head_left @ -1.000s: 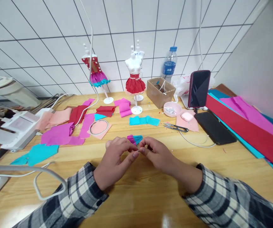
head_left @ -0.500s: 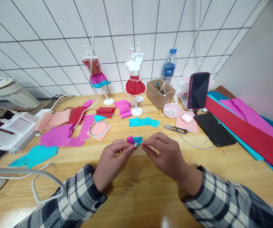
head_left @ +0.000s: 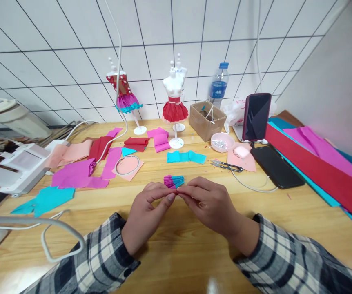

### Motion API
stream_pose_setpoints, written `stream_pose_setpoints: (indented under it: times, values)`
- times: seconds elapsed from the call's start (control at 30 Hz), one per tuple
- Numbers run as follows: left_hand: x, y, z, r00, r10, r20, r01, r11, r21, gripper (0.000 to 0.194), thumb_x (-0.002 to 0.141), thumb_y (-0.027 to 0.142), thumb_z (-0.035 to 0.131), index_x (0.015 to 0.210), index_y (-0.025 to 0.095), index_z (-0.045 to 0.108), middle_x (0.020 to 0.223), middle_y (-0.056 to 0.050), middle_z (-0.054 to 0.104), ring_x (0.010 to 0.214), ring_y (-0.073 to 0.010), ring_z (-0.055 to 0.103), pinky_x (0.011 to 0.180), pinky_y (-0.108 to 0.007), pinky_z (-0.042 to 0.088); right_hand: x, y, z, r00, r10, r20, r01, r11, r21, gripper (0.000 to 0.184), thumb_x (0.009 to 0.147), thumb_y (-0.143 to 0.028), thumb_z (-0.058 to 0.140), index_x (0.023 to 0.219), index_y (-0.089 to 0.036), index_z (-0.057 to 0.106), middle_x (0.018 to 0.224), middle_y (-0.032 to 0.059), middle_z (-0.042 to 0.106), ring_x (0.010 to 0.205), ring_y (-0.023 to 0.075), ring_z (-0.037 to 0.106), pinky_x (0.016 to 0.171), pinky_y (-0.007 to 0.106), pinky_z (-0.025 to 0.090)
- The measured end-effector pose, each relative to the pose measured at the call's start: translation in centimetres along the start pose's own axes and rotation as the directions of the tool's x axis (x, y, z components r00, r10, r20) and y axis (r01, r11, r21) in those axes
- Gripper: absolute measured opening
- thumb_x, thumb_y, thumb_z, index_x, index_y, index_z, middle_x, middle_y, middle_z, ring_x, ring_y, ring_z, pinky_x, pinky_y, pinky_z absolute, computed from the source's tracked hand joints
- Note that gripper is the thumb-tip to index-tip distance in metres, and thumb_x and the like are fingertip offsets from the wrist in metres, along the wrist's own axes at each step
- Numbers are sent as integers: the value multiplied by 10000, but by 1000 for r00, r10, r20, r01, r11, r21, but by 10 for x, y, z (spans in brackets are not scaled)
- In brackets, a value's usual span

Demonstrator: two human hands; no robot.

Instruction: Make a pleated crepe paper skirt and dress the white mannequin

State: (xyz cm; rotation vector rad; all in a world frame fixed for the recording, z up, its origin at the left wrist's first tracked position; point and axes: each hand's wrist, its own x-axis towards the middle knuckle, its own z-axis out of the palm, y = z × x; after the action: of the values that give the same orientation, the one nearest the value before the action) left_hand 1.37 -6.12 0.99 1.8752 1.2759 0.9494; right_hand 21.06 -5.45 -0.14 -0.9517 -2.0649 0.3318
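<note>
My left hand [head_left: 151, 208] is closed, thumb and forefinger pinched together at the middle of the table. Its fingertips meet those of my right hand [head_left: 211, 204], which is pinched as well. Whatever sits between them is too small and covered to name; only a tiny pale speck shows. Just beyond the fingertips is a small fan of pleated crepe paper [head_left: 173, 181], purple on the left and turquoise on the right. Behind it lies a flat turquoise paper strip [head_left: 186, 157]. Black-handled thread snips [head_left: 226, 165] rest beyond my right hand.
Dress-form stands wear a red paper skirt [head_left: 175, 111] and a purple-turquoise one [head_left: 128, 102]. A cardboard box [head_left: 208, 124], a pink bowl [head_left: 222, 143] of beads, and a phone [head_left: 277, 166] are at right. A tape roll [head_left: 127, 174] and paper pieces lie left.
My right fingertips have moved left and slightly down to meet my left ones. The small white piece at my left thumb is now mostly hidden. The pleated paper has hardly moved.
</note>
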Motion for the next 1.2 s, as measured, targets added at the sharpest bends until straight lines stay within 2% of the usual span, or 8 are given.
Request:
stream_pose_setpoints:
  times: [0.1, 0.23, 0.47, 0.67, 0.97, 1.1, 1.2]
  values:
    - [0, -2, 3, 996, 72, -55, -67, 993, 93, 132, 871, 268, 663, 906, 241, 789, 798, -24, 718, 794, -177, 635, 735, -313, 486, 3, -1, 3, 988, 154, 0, -152, 971, 184, 143, 893, -191, 639, 966, -191, 761, 834, 28, 700, 660, 109, 612, 600, 228, 490]
    - [0, -4, 6, 978, 165, -125, -147, 979, 145, 80, 847, 222, 695, 846, 226, 775, 755, -13, 712, 748, -157, 631, 691, -286, 491, 8, -6, 8, 923, 385, 30, -370, 860, 350, 89, 824, -183, 678, 827, -180, 766, 711, 8, 659, 547, 88, 535, 493, 214, 418]
    - [1, 0, 4, 974, 164, -158, -148, 983, 108, 78, 847, 219, 687, 783, 204, 729, 758, -17, 707, 760, -161, 646, 716, -289, 513, 6, -14, 15, 832, 548, 90, -511, 693, 509, 133, 825, -276, 671, 791, -185, 761, 715, 22, 680, 580, 109, 545, 518, 234, 424]
    - [1, 0, 4, 978, 131, -161, -118, 989, 87, 109, 850, 238, 675, 759, 196, 716, 758, -28, 707, 756, -167, 650, 716, -294, 517, 3, -16, 16, 835, 544, 86, -498, 680, 538, 136, 831, -283, 670, 830, -198, 775, 767, 40, 711, 653, 141, 597, 553, 258, 446]
    - [4, 0, 5, 978, 83, -190, -67, 994, 90, 104, 789, 153, 613, 733, 176, 697, 722, -25, 686, 686, -139, 627, 654, -255, 510, -1, -11, 21, 906, 423, 30, -382, 785, 488, 151, 843, -212, 671, 930, -230, 794, 788, 43, 706, 669, 147, 607, 550, 261, 458]
    - [5, -3, 7, 974, 81, -210, -63, 994, 90, 144, 772, 128, 595, 768, 176, 731, 722, -25, 693, 654, -128, 615, 620, -239, 503, -1, -8, 22, 915, 403, 5, -358, 808, 468, 168, 854, -217, 665, 959, -212, 795, 777, 48, 696, 659, 143, 595, 548, 260, 451]
    - [4, -3, 5, 983, 64, -170, -57, 997, 46, 148, 818, 164, 612, 822, 180, 760, 760, -37, 718, 698, -137, 640, 651, -246, 519, 0, -6, 21, 914, 406, -3, -357, 807, 471, 169, 853, -226, 669, 963, -242, 796, 752, 27, 681, 626, 129, 565, 538, 249, 445]
